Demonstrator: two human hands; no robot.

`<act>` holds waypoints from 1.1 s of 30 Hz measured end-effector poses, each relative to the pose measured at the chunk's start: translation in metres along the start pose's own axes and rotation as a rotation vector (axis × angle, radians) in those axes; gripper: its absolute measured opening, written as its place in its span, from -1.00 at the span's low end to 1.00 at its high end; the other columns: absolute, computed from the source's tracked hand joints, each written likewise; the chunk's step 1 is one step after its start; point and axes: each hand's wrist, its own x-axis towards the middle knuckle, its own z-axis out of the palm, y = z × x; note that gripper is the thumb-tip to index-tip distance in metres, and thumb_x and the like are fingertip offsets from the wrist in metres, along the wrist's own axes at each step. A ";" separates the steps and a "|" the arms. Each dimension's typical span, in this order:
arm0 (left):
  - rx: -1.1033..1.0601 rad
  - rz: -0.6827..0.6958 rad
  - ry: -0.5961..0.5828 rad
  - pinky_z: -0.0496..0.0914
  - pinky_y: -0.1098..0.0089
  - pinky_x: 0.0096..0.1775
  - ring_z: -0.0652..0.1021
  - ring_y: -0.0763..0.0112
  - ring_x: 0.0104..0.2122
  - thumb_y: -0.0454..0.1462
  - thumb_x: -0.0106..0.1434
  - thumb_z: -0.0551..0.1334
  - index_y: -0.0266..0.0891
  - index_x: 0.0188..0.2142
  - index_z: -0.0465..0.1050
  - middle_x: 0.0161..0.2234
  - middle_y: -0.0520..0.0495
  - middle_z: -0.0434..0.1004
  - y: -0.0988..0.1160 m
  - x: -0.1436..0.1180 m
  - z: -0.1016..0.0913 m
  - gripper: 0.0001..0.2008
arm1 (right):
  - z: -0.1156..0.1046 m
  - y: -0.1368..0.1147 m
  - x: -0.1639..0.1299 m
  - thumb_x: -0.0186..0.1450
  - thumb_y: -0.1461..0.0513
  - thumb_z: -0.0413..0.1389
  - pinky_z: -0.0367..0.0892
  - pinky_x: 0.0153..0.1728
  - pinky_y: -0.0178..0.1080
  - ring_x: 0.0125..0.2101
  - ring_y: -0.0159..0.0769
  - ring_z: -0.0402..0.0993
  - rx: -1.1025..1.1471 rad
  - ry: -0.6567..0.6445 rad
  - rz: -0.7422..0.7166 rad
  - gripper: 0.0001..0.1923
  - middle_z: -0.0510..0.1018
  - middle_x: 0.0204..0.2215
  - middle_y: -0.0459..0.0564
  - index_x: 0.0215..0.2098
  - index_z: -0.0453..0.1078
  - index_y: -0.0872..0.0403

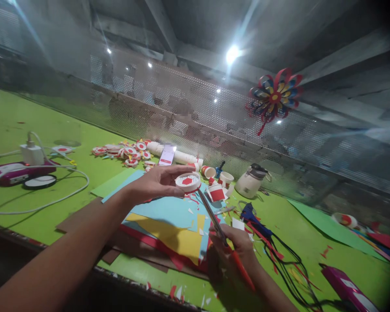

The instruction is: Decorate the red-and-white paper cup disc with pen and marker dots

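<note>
My left hand (156, 182) pinches a round, shallow white paper-cup base (188, 183) with a red patch in its middle, between thumb and fingers. In my right hand (238, 245) is a pair of scissors (211, 213) with orange-red handles, its blades angled up to the lower right edge of the cup base. Whether the blades touch the rim I cannot tell. Beneath both hands lie light blue paper (162, 208) and yellow paper (172, 234), strewn with small offcuts. A cut red-and-white cup piece (216, 193) lies just behind the scissors.
Several round red-and-white pieces (130, 151) are heaped at the back left, near a phone (167, 155). Paper cups (226, 177) and a flask (249, 182) stand behind. A blue glue gun (255, 223) with cords lies right; a power strip (19, 171) with white cables sits left.
</note>
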 end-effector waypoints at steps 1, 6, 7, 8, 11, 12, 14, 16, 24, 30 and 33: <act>-0.001 0.016 -0.001 0.56 0.03 0.06 0.47 -0.10 0.23 -0.33 0.03 0.56 -0.11 0.12 0.57 0.30 -0.26 0.41 0.001 0.000 0.000 -0.37 | 0.000 0.002 -0.001 0.41 0.20 0.11 0.39 -0.53 -0.34 -0.58 -0.31 0.51 0.008 0.001 0.008 -0.72 0.59 -0.58 -0.09 -0.44 0.54 0.04; -0.018 0.039 -0.040 0.55 0.07 0.08 0.51 -0.05 0.18 -0.34 0.00 0.57 -0.13 0.07 0.61 0.29 -0.25 0.42 0.005 0.000 0.001 -0.41 | 0.002 0.011 -0.008 0.42 0.22 0.12 0.46 -0.45 -0.29 -0.50 -0.24 0.58 0.049 -0.025 0.024 -0.79 0.65 -0.48 -0.05 -0.30 0.59 0.03; -0.006 0.052 -0.046 0.54 0.10 0.08 0.51 -0.03 0.19 -0.34 0.00 0.57 -0.13 0.06 0.62 0.27 -0.24 0.44 0.005 0.000 0.002 -0.42 | 0.002 0.011 -0.008 0.42 0.21 0.12 0.47 -0.44 -0.28 -0.48 -0.23 0.59 0.047 -0.028 0.031 -0.79 0.65 -0.47 -0.04 -0.29 0.59 0.03; 0.010 0.065 -0.052 0.54 0.13 0.08 0.50 -0.02 0.20 -0.33 -0.01 0.57 -0.13 0.05 0.62 0.26 -0.24 0.45 0.006 0.000 0.002 -0.42 | 0.001 0.010 -0.008 0.43 0.21 0.11 0.48 -0.43 -0.27 -0.47 -0.22 0.60 0.045 -0.035 0.038 -0.78 0.66 -0.46 -0.04 -0.29 0.60 0.02; 0.046 0.096 -0.072 0.50 0.15 0.10 0.48 -0.02 0.21 -0.32 -0.02 0.58 -0.15 0.04 0.61 0.21 -0.23 0.49 0.009 -0.001 0.002 -0.42 | 0.000 0.005 -0.005 0.43 0.22 0.09 0.48 -0.42 -0.26 -0.45 -0.21 0.60 0.042 -0.050 0.028 -0.77 0.65 -0.45 -0.03 -0.28 0.60 0.02; 0.051 0.099 -0.076 0.49 0.15 0.12 0.48 -0.01 0.20 -0.31 -0.02 0.58 -0.16 0.05 0.61 0.21 -0.23 0.49 0.010 -0.001 0.002 -0.42 | 0.000 0.004 -0.005 0.43 0.23 0.09 0.48 -0.43 -0.26 -0.46 -0.21 0.60 0.040 -0.052 0.017 -0.77 0.65 -0.46 -0.03 -0.28 0.60 0.03; 0.053 0.102 -0.084 0.45 0.14 0.15 0.51 0.03 0.17 -0.32 0.00 0.57 -0.17 0.05 0.60 0.19 -0.23 0.51 0.012 -0.002 0.002 -0.42 | -0.001 0.002 -0.004 0.42 0.26 0.09 0.46 -0.45 -0.28 -0.48 -0.23 0.59 0.032 -0.051 -0.007 -0.79 0.64 -0.47 -0.04 -0.28 0.58 0.03; 0.053 0.104 -0.101 0.43 0.15 0.17 0.53 0.06 0.15 -0.33 0.01 0.56 -0.20 0.05 0.60 0.16 -0.23 0.53 0.014 -0.003 0.002 -0.43 | 0.000 0.002 -0.004 0.41 0.28 0.09 0.43 -0.47 -0.28 -0.49 -0.23 0.58 0.025 -0.054 -0.021 -0.79 0.64 -0.47 -0.04 -0.31 0.57 0.03; 0.084 0.065 -0.149 0.43 0.20 0.11 0.57 0.13 0.07 -0.28 0.05 0.55 -0.23 0.07 0.52 0.03 -0.20 0.59 0.019 -0.005 0.000 -0.42 | 0.000 0.003 -0.005 0.41 0.27 0.09 0.43 -0.47 -0.26 -0.46 -0.20 0.58 0.017 -0.053 -0.037 -0.81 0.65 -0.43 -0.01 -0.25 0.57 0.02; 0.109 0.107 -0.101 0.47 0.30 0.03 0.58 0.26 -0.01 -0.33 0.04 0.54 -0.21 0.05 0.49 0.02 -0.15 0.55 0.015 -0.004 0.000 -0.43 | 0.001 0.008 -0.005 0.38 0.30 0.12 0.48 -0.39 -0.23 -0.38 -0.17 0.61 0.060 -0.055 -0.061 -0.84 0.66 -0.35 0.00 -0.13 0.52 0.01; 0.120 0.144 -0.078 0.48 0.34 -0.03 0.57 0.29 -0.04 -0.33 0.07 0.53 -0.22 0.05 0.48 0.01 -0.15 0.53 0.009 -0.002 0.002 -0.46 | 0.005 0.010 -0.006 0.39 0.29 0.11 0.48 -0.37 -0.20 -0.33 -0.12 0.62 0.048 -0.033 -0.064 -0.82 0.66 -0.33 0.03 -0.08 0.50 0.01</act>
